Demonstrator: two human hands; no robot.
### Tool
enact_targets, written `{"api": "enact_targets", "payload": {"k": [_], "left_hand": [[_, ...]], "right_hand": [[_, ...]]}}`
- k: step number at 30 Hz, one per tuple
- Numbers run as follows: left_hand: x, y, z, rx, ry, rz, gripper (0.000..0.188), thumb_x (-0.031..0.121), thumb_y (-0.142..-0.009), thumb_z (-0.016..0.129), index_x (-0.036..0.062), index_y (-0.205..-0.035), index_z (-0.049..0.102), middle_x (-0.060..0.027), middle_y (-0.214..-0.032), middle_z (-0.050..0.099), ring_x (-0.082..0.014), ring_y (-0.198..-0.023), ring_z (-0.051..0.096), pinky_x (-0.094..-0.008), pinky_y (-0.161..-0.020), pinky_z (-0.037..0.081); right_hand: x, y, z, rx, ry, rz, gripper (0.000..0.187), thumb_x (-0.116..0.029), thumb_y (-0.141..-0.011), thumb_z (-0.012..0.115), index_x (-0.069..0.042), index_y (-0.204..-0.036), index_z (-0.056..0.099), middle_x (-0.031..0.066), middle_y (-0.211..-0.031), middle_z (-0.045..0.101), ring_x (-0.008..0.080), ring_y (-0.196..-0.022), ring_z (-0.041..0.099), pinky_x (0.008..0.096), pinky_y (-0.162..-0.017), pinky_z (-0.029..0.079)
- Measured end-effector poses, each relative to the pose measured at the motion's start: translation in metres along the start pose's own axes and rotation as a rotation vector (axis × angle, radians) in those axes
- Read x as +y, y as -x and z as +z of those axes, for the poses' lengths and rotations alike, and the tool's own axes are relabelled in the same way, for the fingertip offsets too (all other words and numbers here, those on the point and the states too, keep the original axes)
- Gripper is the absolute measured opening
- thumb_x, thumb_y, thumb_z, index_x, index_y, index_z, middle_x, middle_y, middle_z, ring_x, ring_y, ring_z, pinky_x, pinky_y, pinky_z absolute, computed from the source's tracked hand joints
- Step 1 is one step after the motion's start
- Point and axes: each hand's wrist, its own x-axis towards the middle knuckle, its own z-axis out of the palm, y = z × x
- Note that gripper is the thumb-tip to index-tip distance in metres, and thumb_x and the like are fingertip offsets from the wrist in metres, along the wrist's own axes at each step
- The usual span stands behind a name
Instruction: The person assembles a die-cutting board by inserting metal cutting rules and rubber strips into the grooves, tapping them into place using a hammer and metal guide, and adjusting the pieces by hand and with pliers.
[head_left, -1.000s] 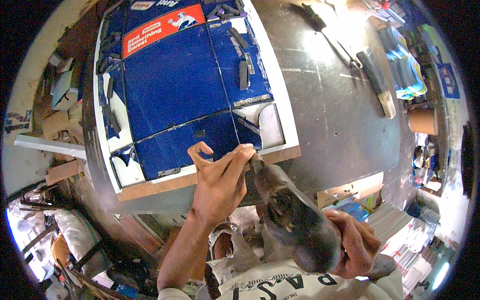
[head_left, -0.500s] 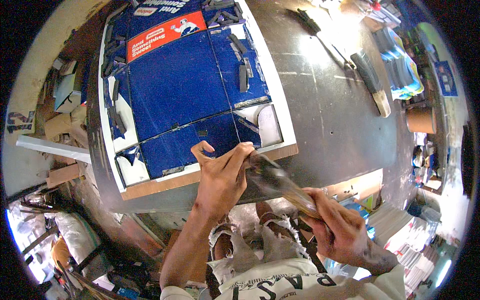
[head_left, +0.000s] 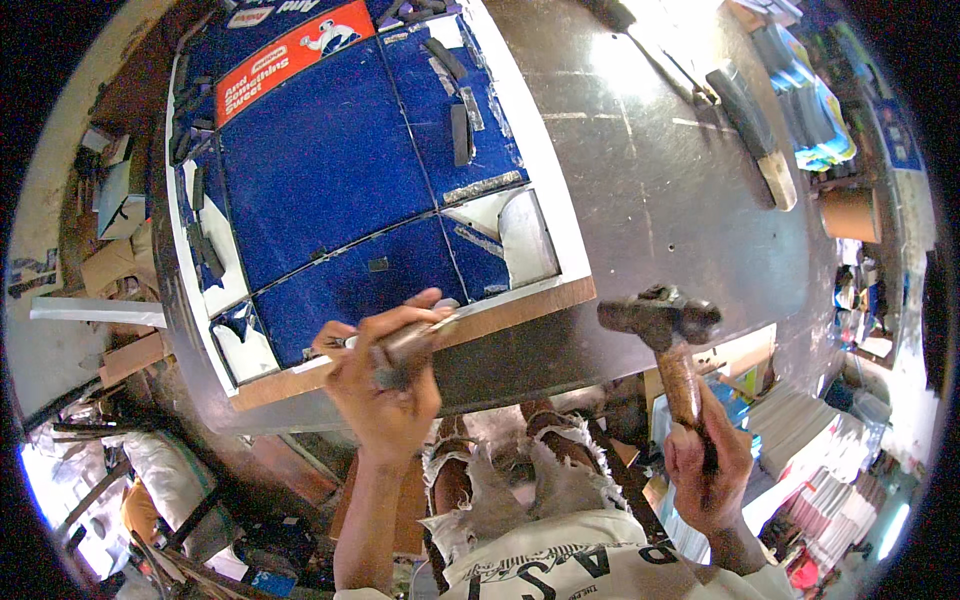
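My right hand [head_left: 712,465] is wrapped round the wooden handle of a hammer [head_left: 662,318], whose dark metal head is raised beside the table's near edge. My left hand [head_left: 385,400] is closed round a short, thick metal tool [head_left: 402,352], smeared by motion; its exact kind cannot be made out. That hand is at the near wooden edge of a panel [head_left: 315,185] faced with blue printed sheets and framed in white. Dark strips [head_left: 461,135] lie along the panel's sides, and torn blue facing exposes white at its near corners.
The panel rests on a dark table [head_left: 640,240]. Towards the back right lie a black-handled tool with a pale end [head_left: 750,135] and a long screwdriver-like tool [head_left: 655,50]. Stacked paper [head_left: 800,440] stands low on the right; a white strip [head_left: 95,310] juts out at the left.
The hammer head has swung away from my left hand, up and to the right. My left hand has moved left along the panel's edge. The panel appears slightly further left in view.
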Motion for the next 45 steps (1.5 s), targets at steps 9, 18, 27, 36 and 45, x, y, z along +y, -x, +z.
{"api": "enact_targets", "payload": {"k": [9,18,27,36,45], "left_hand": [[-0.004,0.000,0.017,-0.066,-0.043,0.065,0.041,-0.005,-0.066,0.060,0.0149,-0.101,0.067,-0.0028,-0.105,0.074,-0.0085,-0.094,0.069,-0.0334,-0.090,0.025],[0.004,-0.002,0.016,-0.093,-0.172,0.191,0.029,0.019,-0.077,0.058,0.0153,-0.103,0.069,-0.0057,-0.108,0.072,-0.0146,-0.095,0.070,-0.0401,-0.093,0.026],[-0.009,-0.005,0.018,-0.097,-0.241,0.266,0.040,0.001,-0.074,0.068,0.0157,-0.110,0.067,0.0025,-0.107,0.071,-0.0068,-0.092,0.067,-0.0421,-0.083,0.022],[0.004,-0.015,0.015,-0.170,-0.115,0.254,0.046,-0.001,-0.071,0.068,0.0136,-0.114,0.067,0.0042,-0.104,0.070,-0.0088,-0.092,0.064,-0.0434,-0.084,0.024],[-0.011,-0.013,0.005,-0.047,-0.026,0.083,0.032,0.001,-0.070,0.063,0.0184,-0.096,0.071,0.0023,-0.098,0.074,-0.0109,-0.082,0.067,-0.0366,-0.085,0.028]], "right_hand": [[0.003,0.003,0.009,-0.050,-0.017,-0.026,0.052,-0.034,-0.099,0.048,0.007,-0.133,0.048,0.0035,-0.062,0.056,0.0096,-0.049,0.051,0.0261,-0.047,0.040],[-0.017,-0.013,0.006,-0.138,-0.009,-0.144,0.045,-0.008,-0.089,0.059,0.011,-0.129,0.049,0.0207,-0.095,0.067,0.0221,-0.065,0.064,0.0308,-0.063,0.051],[-0.070,-0.022,-0.009,-0.126,0.236,-0.635,0.051,-0.014,-0.086,0.070,0.006,-0.129,0.052,0.0120,-0.106,0.067,0.0167,-0.062,0.059,0.0283,-0.047,0.049],[-0.056,-0.030,-0.001,-0.215,0.344,-0.622,0.055,-0.010,-0.086,0.067,0.014,-0.131,0.046,0.0189,-0.117,0.063,0.0185,-0.061,0.057,0.0322,-0.045,0.048],[-0.063,-0.009,-0.015,-0.085,0.140,-0.294,0.040,-0.005,-0.089,0.061,0.012,-0.124,0.051,0.0231,-0.101,0.068,0.0275,-0.073,0.070,0.0332,-0.063,0.055]]}}
